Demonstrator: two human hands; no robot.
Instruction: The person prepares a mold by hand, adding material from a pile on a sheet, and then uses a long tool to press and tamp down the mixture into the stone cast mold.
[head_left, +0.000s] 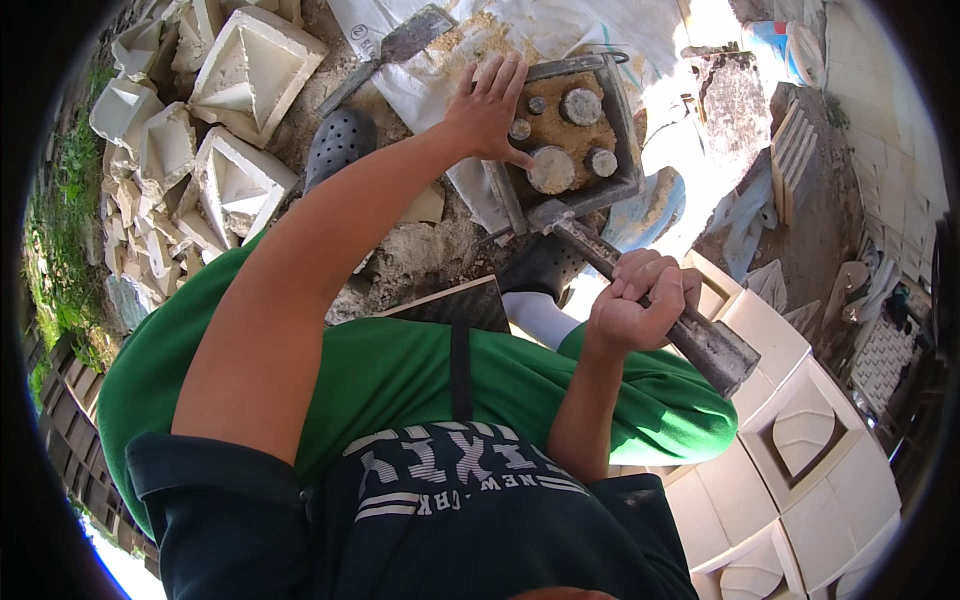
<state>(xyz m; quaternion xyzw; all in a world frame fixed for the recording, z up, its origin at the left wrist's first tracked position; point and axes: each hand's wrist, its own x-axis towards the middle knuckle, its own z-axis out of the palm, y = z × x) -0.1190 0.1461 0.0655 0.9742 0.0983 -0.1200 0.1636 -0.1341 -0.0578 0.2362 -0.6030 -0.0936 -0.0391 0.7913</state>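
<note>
A grey square moulding flask [626, 130] stands on the ground in front of me, with brown sand [560, 125] inside. Several round grey cylinders of different sizes are set in the sand, the largest [551, 170] near the flask's near side. My left hand [487, 112] lies over the flask's left rim, fingers spread, its thumb at the edge of the largest cylinder. My right hand [645, 298] is wrapped round a metal hand rammer [690, 338]. The rammer slants from a thick round butt at lower right to a flat end by the flask's near rim.
White hollow moulded blocks [257, 75] and broken pieces are piled at the left. A white sheet [375, 105] with spilled sand and a flat grey tool [415, 35] lies behind the flask. Cream moulded blocks [735, 500] are stacked at my right. My dark clogs [340, 140] flank the flask.
</note>
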